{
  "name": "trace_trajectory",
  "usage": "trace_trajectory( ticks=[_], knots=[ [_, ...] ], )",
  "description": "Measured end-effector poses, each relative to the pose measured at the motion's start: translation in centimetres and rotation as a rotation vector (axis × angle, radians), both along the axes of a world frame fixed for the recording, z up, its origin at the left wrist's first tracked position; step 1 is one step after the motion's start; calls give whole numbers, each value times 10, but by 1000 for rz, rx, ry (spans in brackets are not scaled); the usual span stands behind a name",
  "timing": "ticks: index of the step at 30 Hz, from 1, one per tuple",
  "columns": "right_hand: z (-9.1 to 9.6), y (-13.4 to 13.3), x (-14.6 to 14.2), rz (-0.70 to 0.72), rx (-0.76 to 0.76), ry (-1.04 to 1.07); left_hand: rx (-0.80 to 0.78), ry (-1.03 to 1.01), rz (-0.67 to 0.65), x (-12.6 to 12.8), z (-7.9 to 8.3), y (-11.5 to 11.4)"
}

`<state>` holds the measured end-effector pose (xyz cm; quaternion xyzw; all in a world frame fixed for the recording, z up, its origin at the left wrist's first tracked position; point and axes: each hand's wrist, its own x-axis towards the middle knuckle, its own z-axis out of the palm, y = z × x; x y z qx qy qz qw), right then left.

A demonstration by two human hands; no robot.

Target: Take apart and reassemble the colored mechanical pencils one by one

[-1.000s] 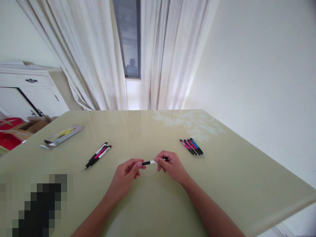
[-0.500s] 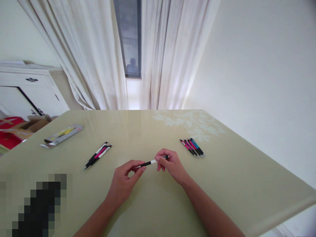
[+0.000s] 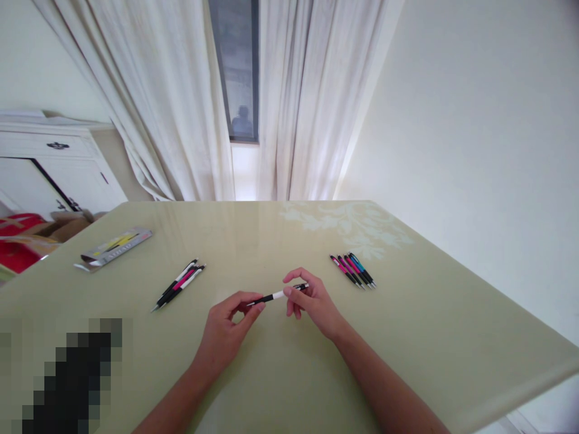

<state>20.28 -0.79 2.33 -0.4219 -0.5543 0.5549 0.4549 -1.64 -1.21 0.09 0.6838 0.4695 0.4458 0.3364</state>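
Note:
A black and white pen (image 3: 277,295) is held nearly level over the table between my two hands. My left hand (image 3: 230,319) pinches its black tip end between thumb and forefinger. Around the white upper part and clip end is my right hand (image 3: 312,301), its thumb against the barrel, its forefinger raised off the pen and the other fingers curled beneath. To the left lies a small bunch of pens (image 3: 181,284), white, pink and black. Several pens with pink, purple and blue barrels (image 3: 353,270) lie side by side on the right.
An opened pen box (image 3: 115,247), grey and yellow, lies at the table's left. The pale green table (image 3: 280,386) reaches back to curtains (image 3: 181,120) and a window. A white cabinet (image 3: 54,163) and red bags (image 3: 22,241) stand beyond the left edge. A blurred dark patch covers the lower left.
My right forefinger has lifted away from the pen and straightened. My left hand has shifted very slightly left, showing more of the pen's tip. The pens on the table are unmoved.

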Motion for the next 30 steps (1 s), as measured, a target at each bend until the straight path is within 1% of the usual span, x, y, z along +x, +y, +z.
trace_trajectory(
  ticks=[6, 12, 14, 17, 22, 23, 25, 28, 30],
  knots=[
    [-4, 0, 0, 90, -30, -9, -24, 11, -17, 0, 0, 0],
    [-4, 2, 0, 20, 14, 4, -27, 27, -13, 0, -3, 0],
    [-2, 1, 2, 63, -1, 3, -33, 33, -25, 0, -4, 0],
    [-4, -1, -1, 164, -34, 53, -43, 47, -50, 0, -5, 0],
    [-18, -6, -15, 312, -54, 49, -36, 59, -100, 2, -3, 0],
    [-20, -6, -17, 311, -45, 55, -33, 65, -97, 2, -3, 0],
    [-21, -2, -16, 260, 4, 39, -25, 93, -89, 2, -3, 0],
    [-17, 7, -9, 123, 93, -32, -15, 155, -95, 0, -5, 2],
    [-13, 13, 2, 16, 121, -76, -1, 228, -89, -5, -5, 7]
  ],
)
